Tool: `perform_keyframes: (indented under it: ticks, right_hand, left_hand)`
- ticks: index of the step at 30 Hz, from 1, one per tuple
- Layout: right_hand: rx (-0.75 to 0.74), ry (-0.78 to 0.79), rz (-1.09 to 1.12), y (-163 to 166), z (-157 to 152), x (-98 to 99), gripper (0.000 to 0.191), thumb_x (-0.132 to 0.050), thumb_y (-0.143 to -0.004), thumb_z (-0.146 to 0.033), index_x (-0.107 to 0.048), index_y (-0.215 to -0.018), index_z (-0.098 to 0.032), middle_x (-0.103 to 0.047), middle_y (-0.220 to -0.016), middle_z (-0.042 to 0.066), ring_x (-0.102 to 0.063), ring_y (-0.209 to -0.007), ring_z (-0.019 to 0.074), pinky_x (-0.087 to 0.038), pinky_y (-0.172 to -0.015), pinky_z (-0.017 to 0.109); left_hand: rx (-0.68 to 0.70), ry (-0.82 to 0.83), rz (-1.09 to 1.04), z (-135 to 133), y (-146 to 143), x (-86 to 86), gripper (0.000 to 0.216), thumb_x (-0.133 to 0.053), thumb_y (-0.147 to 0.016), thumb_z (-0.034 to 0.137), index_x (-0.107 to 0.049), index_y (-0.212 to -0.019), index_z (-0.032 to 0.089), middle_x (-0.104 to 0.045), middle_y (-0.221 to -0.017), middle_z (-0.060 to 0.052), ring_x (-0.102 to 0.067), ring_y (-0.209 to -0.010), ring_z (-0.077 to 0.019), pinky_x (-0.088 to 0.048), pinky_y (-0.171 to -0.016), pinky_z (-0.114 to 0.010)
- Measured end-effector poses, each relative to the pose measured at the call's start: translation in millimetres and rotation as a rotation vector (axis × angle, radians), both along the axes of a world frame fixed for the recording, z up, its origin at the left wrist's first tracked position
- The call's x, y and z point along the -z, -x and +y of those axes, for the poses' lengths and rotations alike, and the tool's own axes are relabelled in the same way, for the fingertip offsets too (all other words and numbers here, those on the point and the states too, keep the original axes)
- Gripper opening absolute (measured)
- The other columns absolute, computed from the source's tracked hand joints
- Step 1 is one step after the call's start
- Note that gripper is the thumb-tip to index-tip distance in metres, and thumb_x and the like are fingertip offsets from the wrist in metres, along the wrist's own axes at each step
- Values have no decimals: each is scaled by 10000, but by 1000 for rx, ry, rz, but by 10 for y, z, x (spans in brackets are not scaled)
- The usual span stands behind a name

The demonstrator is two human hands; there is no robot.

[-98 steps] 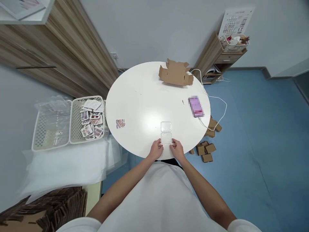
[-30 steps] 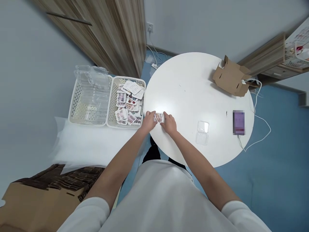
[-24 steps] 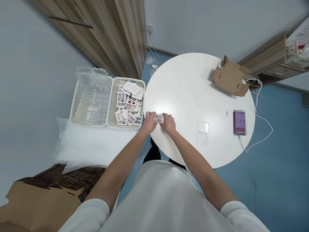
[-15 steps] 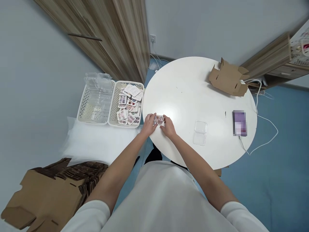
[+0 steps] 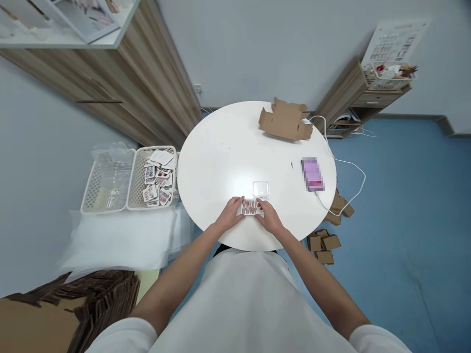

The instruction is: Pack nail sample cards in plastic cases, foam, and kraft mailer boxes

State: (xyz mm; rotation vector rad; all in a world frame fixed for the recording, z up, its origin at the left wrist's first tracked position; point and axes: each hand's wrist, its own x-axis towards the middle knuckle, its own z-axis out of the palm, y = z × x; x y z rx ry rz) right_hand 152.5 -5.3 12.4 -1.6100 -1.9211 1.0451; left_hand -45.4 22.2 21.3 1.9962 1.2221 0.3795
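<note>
Between my two hands is a small card of press-on nails (image 5: 250, 208), with rows of pinkish and greyish nails facing up. My left hand (image 5: 231, 213) grips its left edge, and my right hand (image 5: 270, 216) has its fingers on the right edge. Just beyond the card lies one half of an open clear plastic case (image 5: 261, 189) on the white table. The case's nearer half is mostly hidden under the card and my right hand. I cannot tell whether the card rests inside it.
Left of the table (image 5: 206, 147) stand a white basket (image 5: 137, 179) of nail cards and a basket (image 5: 88, 196) of clear cases. White sheets (image 5: 117, 235) and flattened cardboard (image 5: 114, 299) lie nearer. An unfolded carton (image 5: 285, 120) and a cabled purple phone-like object (image 5: 312, 174) occupy the table's right side.
My hands have carried the nail card rightward from the table's left edge to the clear case. The view has turned to the right, showing small boxes on the floor.
</note>
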Motion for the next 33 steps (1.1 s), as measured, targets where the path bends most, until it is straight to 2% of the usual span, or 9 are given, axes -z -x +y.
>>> perform_keyframes:
  ticks: [4, 9, 13, 19, 26, 33]
  right_hand:
    - [50, -6, -39, -401, -50, 68, 579, -560, -718, -233, -336, -1252, -253, -478, -1067, 67, -448, -1010, 226, -411, -838, 409]
    - [42, 82, -68, -561, 44, 175, 592, -595, -688, -232, -367, -1235, -244, -453, -1102, 61, -419, -1054, 222, -397, -854, 381]
    - [25, 129, -76, -551, 88, 253, 590, -590, -692, -232, -367, -1238, -251, -464, -1085, 52, -458, -1012, 207, -409, -823, 358]
    - [39, 98, -98, -542, 95, 329, 579, -603, -687, -242, -390, -1225, -249, -476, -1062, 44, -483, -980, 200, -414, -814, 344]
    - [-4, 68, -121, -547, 107, 336, 610, -624, -664, -238, -384, -1225, -240, -480, -1063, 49, -478, -991, 205, -419, -814, 346]
    - [18, 96, -134, -532, 106, 315, 610, -608, -668, -224, -374, -1232, -235, -477, -1082, 57, -468, -1011, 218, -404, -836, 363]
  left_hand:
    - [27, -36, 64, 42, -374, 56, 673, -638, -664, 269, -335, -1265, 242, -417, -1135, -83, -399, -1060, -244, -370, -895, -404]
    - [-18, -19, 225, 104, -581, 132, 661, -688, -610, 285, -407, -1208, 265, -427, -1115, -73, -403, -1036, -265, -367, -849, -413]
    - [-41, 40, 263, 90, -612, 201, 662, -678, -619, 269, -399, -1219, 250, -437, -1092, -78, -415, -1024, -261, -370, -841, -401]
    - [-78, 102, 161, 50, -614, 309, 709, -638, -645, 218, -322, -1279, 243, -399, -1105, -76, -430, -1033, -227, -383, -873, -371]
    - [-63, 126, 128, 33, -591, 354, 739, -617, -664, 220, -267, -1312, 264, -368, -1147, -76, -405, -1076, -234, -371, -909, -398]
    - [-77, 131, 66, 12, -566, 397, 772, -622, -663, 224, -237, -1332, 237, -368, -1169, -97, -385, -1110, -243, -345, -935, -403]
